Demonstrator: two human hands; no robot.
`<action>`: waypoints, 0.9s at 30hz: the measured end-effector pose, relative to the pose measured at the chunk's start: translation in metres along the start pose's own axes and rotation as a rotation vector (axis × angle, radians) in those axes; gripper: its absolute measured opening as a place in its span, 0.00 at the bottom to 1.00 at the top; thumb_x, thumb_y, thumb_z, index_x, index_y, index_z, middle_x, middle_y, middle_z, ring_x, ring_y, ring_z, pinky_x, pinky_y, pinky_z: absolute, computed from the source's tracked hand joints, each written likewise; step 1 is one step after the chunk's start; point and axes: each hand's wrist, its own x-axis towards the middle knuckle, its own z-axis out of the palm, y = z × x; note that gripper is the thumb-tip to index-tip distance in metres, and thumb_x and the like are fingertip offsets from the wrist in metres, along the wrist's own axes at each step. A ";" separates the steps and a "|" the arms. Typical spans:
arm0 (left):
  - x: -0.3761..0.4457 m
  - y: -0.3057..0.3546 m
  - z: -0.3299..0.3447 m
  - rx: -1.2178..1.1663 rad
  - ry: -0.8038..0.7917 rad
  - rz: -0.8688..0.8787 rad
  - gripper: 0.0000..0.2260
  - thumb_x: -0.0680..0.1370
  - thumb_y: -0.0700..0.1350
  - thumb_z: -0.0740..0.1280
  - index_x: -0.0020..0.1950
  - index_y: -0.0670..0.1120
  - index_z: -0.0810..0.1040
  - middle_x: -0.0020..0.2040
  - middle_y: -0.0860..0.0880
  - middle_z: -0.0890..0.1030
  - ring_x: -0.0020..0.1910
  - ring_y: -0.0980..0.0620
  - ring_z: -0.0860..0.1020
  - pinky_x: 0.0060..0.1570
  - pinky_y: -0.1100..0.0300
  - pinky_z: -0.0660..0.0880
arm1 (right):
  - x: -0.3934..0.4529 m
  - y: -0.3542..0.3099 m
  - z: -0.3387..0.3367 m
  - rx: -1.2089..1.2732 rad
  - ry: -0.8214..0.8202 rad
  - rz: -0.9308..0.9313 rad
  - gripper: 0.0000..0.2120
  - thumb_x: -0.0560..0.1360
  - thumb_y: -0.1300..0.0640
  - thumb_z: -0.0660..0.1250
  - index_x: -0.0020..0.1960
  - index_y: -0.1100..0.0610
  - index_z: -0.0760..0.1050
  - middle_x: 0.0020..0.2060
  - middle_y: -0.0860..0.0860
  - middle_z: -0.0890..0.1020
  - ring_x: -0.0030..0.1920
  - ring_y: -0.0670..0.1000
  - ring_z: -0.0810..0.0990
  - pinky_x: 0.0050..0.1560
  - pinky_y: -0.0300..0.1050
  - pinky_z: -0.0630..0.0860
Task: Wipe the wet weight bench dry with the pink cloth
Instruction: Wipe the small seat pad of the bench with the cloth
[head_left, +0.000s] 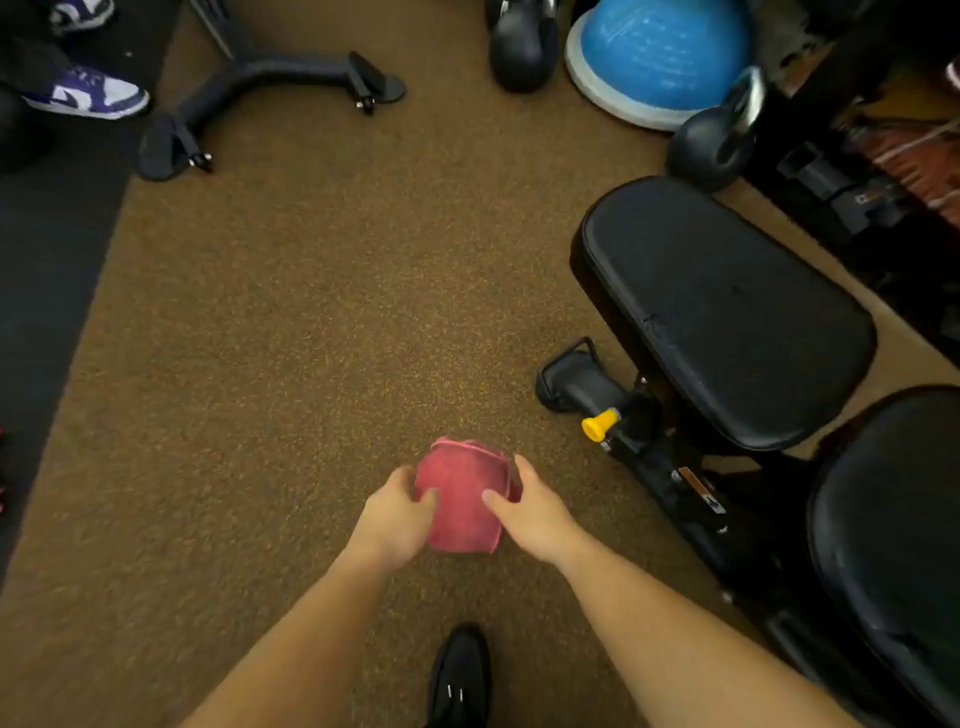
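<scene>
A folded pink cloth is held in front of me over the brown floor. My left hand grips its left edge, thumb on top. My right hand grips its right edge the same way. The black padded weight bench stands to the right, its seat pad angled away and a second pad at the lower right. A yellow adjustment knob sticks out of the bench frame, a little right of the cloth. The cloth is apart from the bench.
Two black kettlebells and a blue balance dome sit at the back. A dark Y-shaped equipment base lies at upper left beside another person's purple-and-white shoe. My black shoe is below. A black mat borders the left.
</scene>
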 end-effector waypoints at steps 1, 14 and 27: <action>0.007 -0.003 0.006 -0.038 0.000 -0.010 0.26 0.81 0.48 0.65 0.78 0.43 0.64 0.70 0.43 0.76 0.65 0.44 0.77 0.62 0.56 0.73 | 0.006 0.002 0.005 0.019 0.005 0.016 0.38 0.81 0.47 0.65 0.83 0.53 0.48 0.77 0.53 0.66 0.75 0.55 0.67 0.72 0.47 0.64; -0.013 0.013 0.016 -0.302 -0.022 -0.051 0.14 0.82 0.42 0.66 0.67 0.41 0.74 0.53 0.49 0.81 0.49 0.51 0.82 0.42 0.59 0.79 | -0.008 0.013 0.005 0.196 -0.013 0.066 0.37 0.80 0.54 0.68 0.82 0.49 0.52 0.71 0.51 0.74 0.70 0.52 0.74 0.67 0.49 0.71; -0.133 0.155 0.017 -0.603 -0.281 0.110 0.16 0.76 0.37 0.64 0.55 0.53 0.85 0.50 0.41 0.85 0.45 0.43 0.82 0.46 0.50 0.74 | -0.128 -0.006 -0.113 0.655 -0.111 -0.106 0.14 0.82 0.39 0.58 0.67 0.35 0.69 0.56 0.30 0.75 0.53 0.32 0.76 0.53 0.38 0.74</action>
